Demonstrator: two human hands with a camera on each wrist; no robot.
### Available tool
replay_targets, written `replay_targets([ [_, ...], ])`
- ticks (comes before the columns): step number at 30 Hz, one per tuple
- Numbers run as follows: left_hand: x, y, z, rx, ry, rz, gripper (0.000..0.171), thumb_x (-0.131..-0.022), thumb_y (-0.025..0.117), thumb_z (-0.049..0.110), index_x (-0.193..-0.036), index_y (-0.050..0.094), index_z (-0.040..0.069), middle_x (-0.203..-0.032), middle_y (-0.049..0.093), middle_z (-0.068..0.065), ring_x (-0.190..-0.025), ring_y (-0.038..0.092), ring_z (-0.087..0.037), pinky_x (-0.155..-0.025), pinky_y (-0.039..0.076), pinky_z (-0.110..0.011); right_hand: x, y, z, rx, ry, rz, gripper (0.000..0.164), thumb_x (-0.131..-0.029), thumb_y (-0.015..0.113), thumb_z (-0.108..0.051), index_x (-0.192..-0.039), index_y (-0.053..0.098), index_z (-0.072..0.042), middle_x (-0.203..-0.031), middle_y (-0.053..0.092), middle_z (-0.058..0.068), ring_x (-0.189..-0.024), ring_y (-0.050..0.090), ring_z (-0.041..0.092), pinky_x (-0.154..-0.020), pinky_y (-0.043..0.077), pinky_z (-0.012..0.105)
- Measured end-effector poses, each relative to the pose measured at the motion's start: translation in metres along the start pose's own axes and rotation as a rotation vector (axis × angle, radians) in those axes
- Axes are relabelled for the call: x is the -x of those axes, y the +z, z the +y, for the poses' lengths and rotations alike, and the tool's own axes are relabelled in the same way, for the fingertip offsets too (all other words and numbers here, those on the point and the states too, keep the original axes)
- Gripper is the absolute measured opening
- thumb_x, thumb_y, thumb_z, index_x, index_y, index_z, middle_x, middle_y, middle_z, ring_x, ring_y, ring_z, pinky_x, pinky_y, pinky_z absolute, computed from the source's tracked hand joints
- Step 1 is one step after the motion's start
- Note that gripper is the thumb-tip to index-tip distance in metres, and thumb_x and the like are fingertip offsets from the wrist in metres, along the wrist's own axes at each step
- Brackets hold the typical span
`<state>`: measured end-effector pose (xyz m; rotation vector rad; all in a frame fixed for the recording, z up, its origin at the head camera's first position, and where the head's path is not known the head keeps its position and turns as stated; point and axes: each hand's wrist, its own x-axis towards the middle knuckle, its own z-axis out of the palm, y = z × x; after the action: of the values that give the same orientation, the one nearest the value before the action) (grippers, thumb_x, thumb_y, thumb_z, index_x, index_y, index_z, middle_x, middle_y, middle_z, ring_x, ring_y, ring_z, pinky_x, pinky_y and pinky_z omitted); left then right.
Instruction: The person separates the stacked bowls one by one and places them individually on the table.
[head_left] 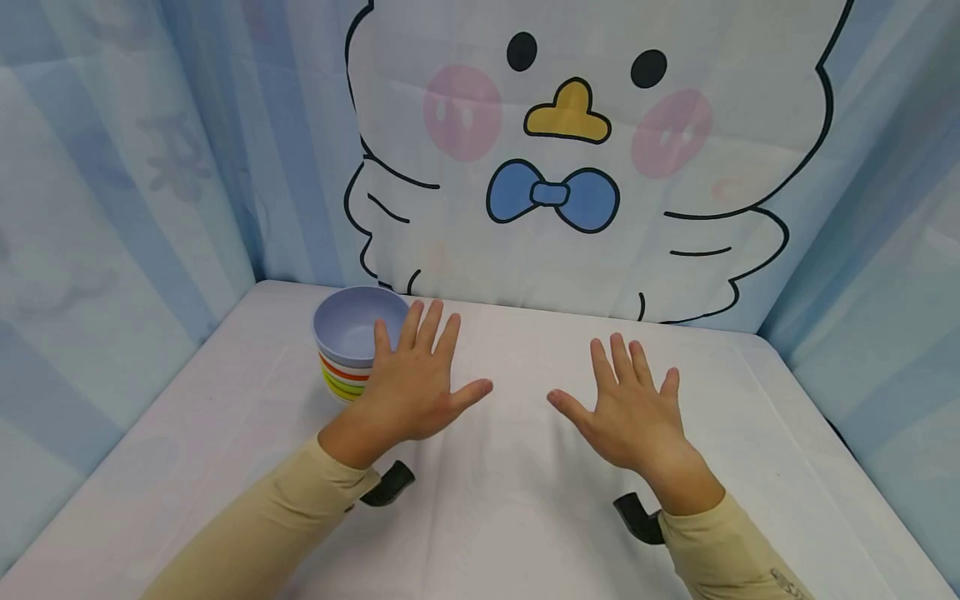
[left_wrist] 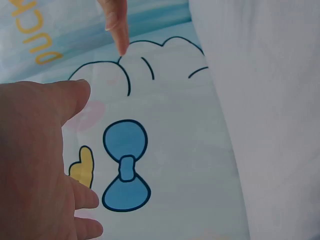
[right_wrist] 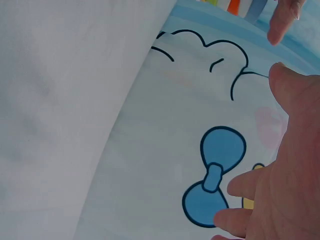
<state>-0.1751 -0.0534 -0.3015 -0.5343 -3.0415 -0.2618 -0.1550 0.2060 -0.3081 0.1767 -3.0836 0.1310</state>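
Observation:
In the head view my left hand (head_left: 412, 387) is held out with its fingers spread and straight, the back of the hand up. It overlaps part of a stack of bowls (head_left: 348, 329) at the back left; whether it touches them I cannot tell. The top bowl is blue-lavender, with white, orange and green-yellow rims below. My right hand (head_left: 633, 412) is likewise spread over the right half of the table, palm down, holding nothing. In the right wrist view a bit of the bowl stack (right_wrist: 234, 7) shows at the top edge.
A white cloth covers the table (head_left: 510, 517). Behind it hangs a curtain (head_left: 457, 225) printed with a cartoon duck and a blue bow tie. Blue-striped curtains (head_left: 97, 208) close in both sides. A black curved piece (head_left: 388, 483) sticks out by each wrist.

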Motion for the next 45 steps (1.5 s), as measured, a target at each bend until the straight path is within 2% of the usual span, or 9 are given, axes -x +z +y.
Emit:
replay_targets([
  [9,0.0,0.001,0.001,0.005,0.008,0.008,0.095,-0.094,0.043,0.071,-0.16,0.018,0.007,-0.166,0.003,-0.017,-0.151,-0.008,-0.036,-0.112,-0.001,-0.071,0.0,0.0,0.0,-0.008,0.0,0.004,0.105,-0.091,0.036,-0.079,-0.158,0.019,-0.001,-0.163,0.009,0.026,-0.148,0.004,0.046,-0.107,-0.001,0.077],
  [12,0.001,0.001,0.0,0.03,0.025,0.045,0.096,-0.094,0.045,0.071,-0.16,0.019,0.007,-0.166,0.004,-0.018,-0.151,-0.006,-0.036,-0.112,0.001,-0.071,0.0,0.0,0.0,-0.016,-0.009,0.02,0.106,-0.09,0.036,-0.08,-0.158,0.018,-0.001,-0.163,0.009,0.026,-0.148,0.005,0.046,-0.107,0.0,0.077],
  [20,0.006,-0.002,-0.022,0.166,0.207,0.379,0.103,-0.082,0.076,0.057,-0.153,0.03,-0.002,-0.162,0.015,-0.023,-0.149,0.012,-0.039,-0.113,0.019,-0.066,-0.005,-0.001,-0.003,-0.124,-0.09,0.157,0.11,-0.085,0.057,-0.075,-0.157,0.022,0.0,-0.162,0.022,0.021,-0.147,0.017,0.042,-0.107,0.013,0.076],
  [26,0.008,-0.006,-0.041,0.182,0.342,0.605,0.108,-0.071,0.087,0.05,-0.146,0.035,-0.009,-0.149,0.035,-0.026,-0.138,0.033,-0.041,-0.11,0.03,-0.061,-0.008,0.0,-0.012,-0.211,-0.181,0.26,0.107,-0.082,0.069,-0.066,-0.154,0.029,0.003,-0.157,0.033,0.021,-0.143,0.032,0.039,-0.107,0.03,0.067],
  [33,0.018,-0.009,-0.06,0.281,0.295,0.579,0.113,-0.068,0.09,0.043,-0.149,0.029,-0.007,-0.151,0.033,-0.025,-0.139,0.03,-0.04,-0.11,0.021,-0.069,-0.011,0.006,-0.026,-0.323,-0.233,0.292,0.11,-0.078,0.076,-0.061,-0.153,0.03,0.005,-0.158,0.031,0.021,-0.144,0.029,0.038,-0.11,0.03,0.063],
  [36,0.023,-0.008,-0.071,0.375,0.293,0.588,0.113,-0.069,0.091,0.038,-0.152,0.026,-0.004,-0.153,0.031,-0.025,-0.138,0.031,-0.042,-0.106,0.03,-0.067,-0.013,0.009,-0.032,-0.39,-0.25,0.286,0.111,-0.077,0.078,-0.059,-0.154,0.029,0.004,-0.159,0.03,0.019,-0.145,0.028,0.037,-0.112,0.028,0.06],
  [40,0.028,-0.005,-0.085,0.458,0.29,0.64,0.109,-0.077,0.076,0.063,-0.151,0.028,-0.002,-0.153,0.032,-0.025,-0.135,0.034,-0.043,-0.095,0.042,-0.067,-0.017,0.013,-0.04,-0.493,-0.265,0.261,0.108,-0.077,0.08,-0.056,-0.154,0.029,0.001,-0.159,0.03,0.016,-0.145,0.028,0.036,-0.114,0.026,0.058],
  [42,0.029,-0.004,-0.091,0.486,0.282,0.655,0.108,-0.079,0.065,0.071,-0.15,0.031,-0.002,-0.152,0.033,-0.025,-0.135,0.034,-0.043,-0.095,0.041,-0.068,-0.02,0.015,-0.044,-0.542,-0.27,0.246,0.107,-0.078,0.08,-0.054,-0.155,0.029,-0.001,-0.159,0.03,0.015,-0.145,0.027,0.035,-0.114,0.026,0.058],
  [45,0.031,-0.001,-0.099,0.516,0.242,0.641,0.104,-0.079,0.079,0.056,-0.15,0.031,-0.002,-0.152,0.033,-0.024,-0.135,0.034,-0.042,-0.096,0.041,-0.068,-0.023,0.017,-0.048,-0.59,-0.275,0.222,0.105,-0.078,0.08,-0.052,-0.155,0.028,-0.002,-0.16,0.029,0.014,-0.145,0.026,0.035,-0.114,0.026,0.058],
])
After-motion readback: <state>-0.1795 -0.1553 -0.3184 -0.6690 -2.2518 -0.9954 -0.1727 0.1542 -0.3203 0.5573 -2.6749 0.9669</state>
